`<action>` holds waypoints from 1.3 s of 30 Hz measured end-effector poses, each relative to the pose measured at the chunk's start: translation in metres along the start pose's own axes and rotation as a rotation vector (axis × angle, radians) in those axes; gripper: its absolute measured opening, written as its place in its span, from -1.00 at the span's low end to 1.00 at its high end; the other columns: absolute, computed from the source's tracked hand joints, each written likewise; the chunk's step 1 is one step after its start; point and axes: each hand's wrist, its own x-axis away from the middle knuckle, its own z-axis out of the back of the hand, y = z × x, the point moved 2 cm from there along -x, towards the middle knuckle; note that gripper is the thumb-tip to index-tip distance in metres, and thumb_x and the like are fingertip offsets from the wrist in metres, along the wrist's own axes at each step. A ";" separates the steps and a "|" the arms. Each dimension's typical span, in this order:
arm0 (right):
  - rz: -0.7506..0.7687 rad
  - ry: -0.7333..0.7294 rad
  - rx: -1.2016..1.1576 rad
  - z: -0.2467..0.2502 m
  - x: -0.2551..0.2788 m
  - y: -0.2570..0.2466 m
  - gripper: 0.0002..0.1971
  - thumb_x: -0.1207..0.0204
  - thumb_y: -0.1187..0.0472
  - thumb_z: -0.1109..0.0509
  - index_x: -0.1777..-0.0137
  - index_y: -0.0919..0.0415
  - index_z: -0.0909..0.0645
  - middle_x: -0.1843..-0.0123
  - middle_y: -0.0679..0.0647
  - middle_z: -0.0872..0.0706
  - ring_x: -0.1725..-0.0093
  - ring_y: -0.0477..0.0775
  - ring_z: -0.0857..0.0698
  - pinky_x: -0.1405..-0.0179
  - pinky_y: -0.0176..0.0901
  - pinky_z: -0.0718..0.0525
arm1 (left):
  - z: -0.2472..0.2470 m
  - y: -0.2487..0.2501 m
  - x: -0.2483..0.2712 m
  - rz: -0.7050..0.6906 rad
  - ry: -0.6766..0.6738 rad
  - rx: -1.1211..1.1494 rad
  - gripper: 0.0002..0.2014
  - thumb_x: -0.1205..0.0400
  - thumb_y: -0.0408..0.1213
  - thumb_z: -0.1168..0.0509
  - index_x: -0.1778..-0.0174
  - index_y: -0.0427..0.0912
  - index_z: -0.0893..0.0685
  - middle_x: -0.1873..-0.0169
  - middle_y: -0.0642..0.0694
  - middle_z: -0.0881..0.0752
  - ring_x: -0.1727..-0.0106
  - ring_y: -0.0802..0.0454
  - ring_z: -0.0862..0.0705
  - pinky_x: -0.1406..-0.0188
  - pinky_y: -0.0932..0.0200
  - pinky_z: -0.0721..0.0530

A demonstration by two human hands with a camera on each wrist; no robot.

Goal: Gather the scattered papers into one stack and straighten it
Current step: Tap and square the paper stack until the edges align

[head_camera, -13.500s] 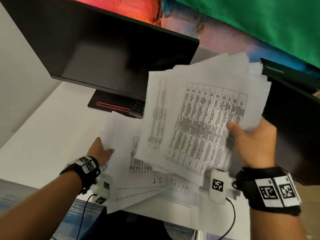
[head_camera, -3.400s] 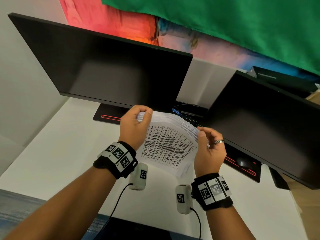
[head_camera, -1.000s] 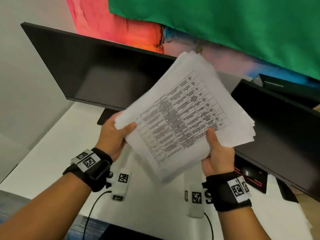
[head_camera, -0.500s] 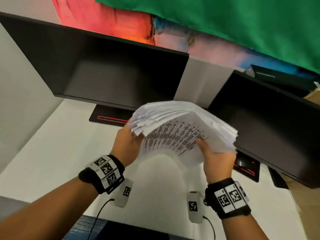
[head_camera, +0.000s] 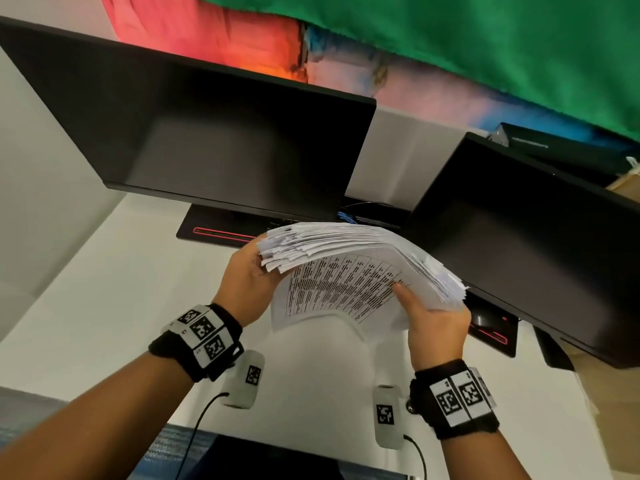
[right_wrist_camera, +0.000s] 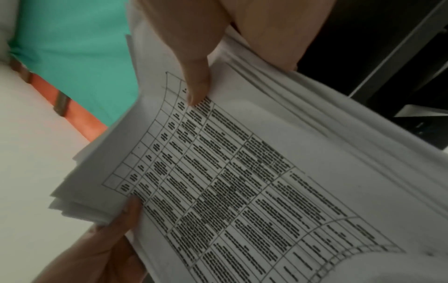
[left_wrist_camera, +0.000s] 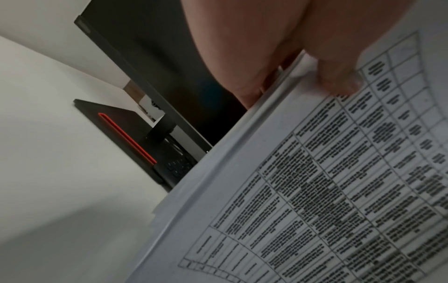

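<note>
- The paper stack [head_camera: 360, 268] hung above the worktop [head_camera: 104, 299], bowed further than half a second before, edges still fanned.
- Left hand [head_camera: 247, 282] and right hand [head_camera: 434, 327] gripped opposite ends.
- Two monitors [head_camera: 214, 140] stood close behind.

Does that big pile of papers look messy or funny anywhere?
Yes. The thick stack of white printed papers, held above the white desk, sags between the left hand and the right hand. At its left end the sheet edges fan out unevenly instead of lining up, so the stack is not yet square.
</note>
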 end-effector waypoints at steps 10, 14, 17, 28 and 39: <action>-0.007 -0.037 0.043 -0.007 0.012 0.024 -0.60 -0.31 0.35 -0.68 -0.12 0.07 -0.71 0.01 -0.06 -0.84 -0.02 -0.11 -0.82 -0.03 -0.22 -0.81 | -0.014 -0.027 0.034 0.201 -0.061 -0.112 -0.36 -0.42 -0.78 -0.35 0.00 0.19 -0.57 0.13 0.19 -0.66 0.18 0.45 -0.63 0.12 0.48 -0.59; -0.032 -0.017 0.019 -0.005 0.005 0.020 -0.68 -0.34 0.32 -0.66 0.02 -0.07 -0.73 0.07 -0.12 -0.87 0.02 -0.13 -0.84 0.01 -0.22 -0.81 | -0.013 -0.024 0.025 0.130 -0.021 -0.111 -0.44 -0.45 -0.71 -0.36 0.02 0.17 -0.60 0.16 0.32 -0.60 0.17 0.45 -0.62 0.17 0.55 -0.55; -0.018 -0.027 0.001 -0.002 0.003 0.012 -0.66 -0.33 0.33 -0.66 -0.04 -0.01 -0.74 0.06 -0.10 -0.87 0.04 -0.12 -0.85 0.06 -0.23 -0.82 | -0.009 -0.013 0.010 0.003 -0.037 -0.030 -0.68 -0.63 -0.43 -0.38 -0.26 -0.03 -0.65 0.02 0.47 -0.69 -0.11 0.58 -0.63 -0.12 0.58 -0.56; 0.112 -0.001 -0.098 -0.012 0.005 -0.015 -0.58 -0.49 0.43 -0.50 -0.32 0.17 -0.56 0.01 -0.25 -0.78 0.02 -0.27 -0.78 0.15 -0.38 -0.74 | -0.018 0.002 0.003 0.146 0.147 0.341 -0.62 -0.44 0.11 -0.36 -0.05 -0.02 -0.53 0.14 0.06 -0.68 0.19 0.31 -0.76 0.30 0.42 -0.69; 0.209 0.102 0.197 -0.022 -0.006 -0.032 -0.90 -0.43 0.27 -0.60 0.20 0.08 -0.74 0.24 -0.09 -0.77 0.28 -0.29 -0.73 0.36 -0.42 -0.68 | -0.017 -0.009 -0.002 0.113 0.171 0.335 -0.70 -0.47 0.11 -0.34 0.02 0.02 -0.58 0.17 0.03 -0.70 0.20 0.24 -0.74 0.28 0.35 -0.71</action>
